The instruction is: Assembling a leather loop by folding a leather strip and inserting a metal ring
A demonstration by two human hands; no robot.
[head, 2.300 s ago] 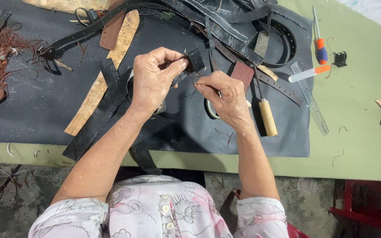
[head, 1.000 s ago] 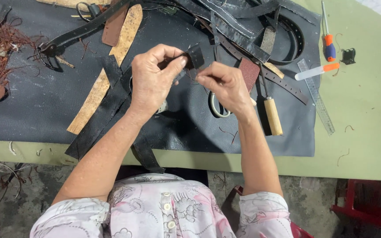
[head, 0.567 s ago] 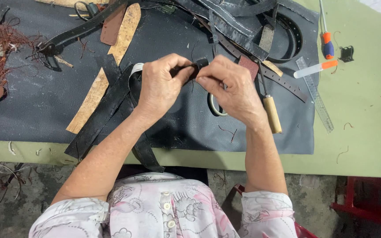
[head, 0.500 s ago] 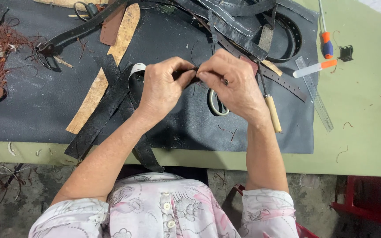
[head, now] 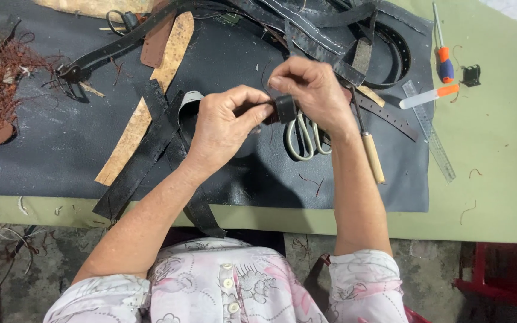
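A dark mat (head: 43, 161) is spread on the table (head: 498, 197). Above its middle, a small strap loop (head: 285, 109) is pinched between the left hand (head: 225, 128) and right hand (head: 312, 90). Scissors (head: 306, 139) lie beneath the right hand, an awl (head: 371, 154) just right of them. A ruler (head: 431, 131) lies farther right, partly off the mat.

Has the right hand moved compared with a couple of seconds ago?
Yes. The right hand has shifted up and toward the left hand, closing over the small black leather piece, judged against the scissors on the mat.
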